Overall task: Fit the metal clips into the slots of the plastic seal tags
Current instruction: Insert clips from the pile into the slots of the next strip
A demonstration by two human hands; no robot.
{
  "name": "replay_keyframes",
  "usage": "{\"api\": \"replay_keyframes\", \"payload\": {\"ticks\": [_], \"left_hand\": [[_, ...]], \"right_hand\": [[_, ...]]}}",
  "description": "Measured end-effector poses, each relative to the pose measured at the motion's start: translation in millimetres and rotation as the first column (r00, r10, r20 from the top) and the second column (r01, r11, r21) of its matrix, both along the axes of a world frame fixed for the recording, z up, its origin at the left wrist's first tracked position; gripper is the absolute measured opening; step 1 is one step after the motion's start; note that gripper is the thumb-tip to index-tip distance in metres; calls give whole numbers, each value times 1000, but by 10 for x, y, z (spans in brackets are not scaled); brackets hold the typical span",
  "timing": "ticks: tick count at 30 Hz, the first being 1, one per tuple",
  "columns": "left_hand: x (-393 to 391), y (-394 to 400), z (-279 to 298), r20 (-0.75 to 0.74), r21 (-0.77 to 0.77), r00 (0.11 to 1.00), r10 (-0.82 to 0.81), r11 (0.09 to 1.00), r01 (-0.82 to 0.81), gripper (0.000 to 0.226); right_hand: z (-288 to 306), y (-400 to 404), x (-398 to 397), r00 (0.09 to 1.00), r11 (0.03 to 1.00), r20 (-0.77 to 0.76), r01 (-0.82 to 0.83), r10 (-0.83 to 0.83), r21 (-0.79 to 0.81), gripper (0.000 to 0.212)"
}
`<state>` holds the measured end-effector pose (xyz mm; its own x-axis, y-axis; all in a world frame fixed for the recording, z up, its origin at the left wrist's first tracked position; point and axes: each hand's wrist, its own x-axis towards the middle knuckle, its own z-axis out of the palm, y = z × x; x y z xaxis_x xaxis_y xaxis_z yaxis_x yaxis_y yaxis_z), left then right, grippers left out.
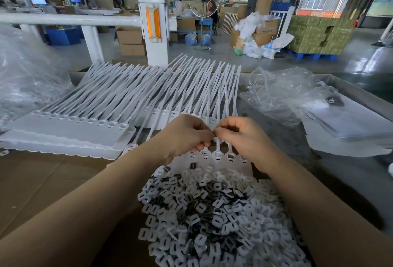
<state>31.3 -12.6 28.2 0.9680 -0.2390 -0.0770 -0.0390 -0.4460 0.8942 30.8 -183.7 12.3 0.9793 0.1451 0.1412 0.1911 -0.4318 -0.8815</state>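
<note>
Clips lie heaped below both hands, left and right, whose fingertips pinch something too small to identify.

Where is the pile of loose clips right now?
In the head view, the pile of clips lies bottom centre between the forearms, just nearer than the seal tags under both hands.

white post, clear bags, stacked boxes

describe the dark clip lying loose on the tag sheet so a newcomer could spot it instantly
Start at the heap of small clips nearest the camera, then look just beyond it to the white tag sheet under the hands. The dark clip lies alone on its flat part, below the left hand, square and nearly black against white.
</note>
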Motion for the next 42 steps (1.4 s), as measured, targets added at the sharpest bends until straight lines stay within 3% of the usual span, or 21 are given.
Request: {"api": "replay_keyframes", "payload": {"ticks": [6, 19, 22, 27, 34, 42], "left_hand": [[-29, -29, -19, 69, 61, 998, 13, 998, -17, 8], [-3, -87, -29, 6, -103, 999, 43, 994, -42, 11], [-27, -165, -33, 7, -44, 1000, 15, 999, -15, 14], [-112, -428, -71, 48, 62, 997, -59, 997, 56, 17], [-180, -627, -192, 179, 351, 984, -14, 935, -51, 25], [-167, -653, -239, 224, 357, 974, 18, 929, -99, 26]], "right_hand": [[9, 0, -4, 1000, 999, 13, -5, 6, -36, 10], [27, -25, 18, 996, 999, -87, 32, -29, 34, 12], [22, -35, 59, 982, 971, -128, 159, -137, 177, 12], [0, -84, 128, 928, 842, -303, 333, -215, 423, 13], [-45, -80, 160, 918, 834, -333, 350, -215, 427, 10], [-72, -89, 178, 918, 854, -338, 339, -208, 394, 11]]}}
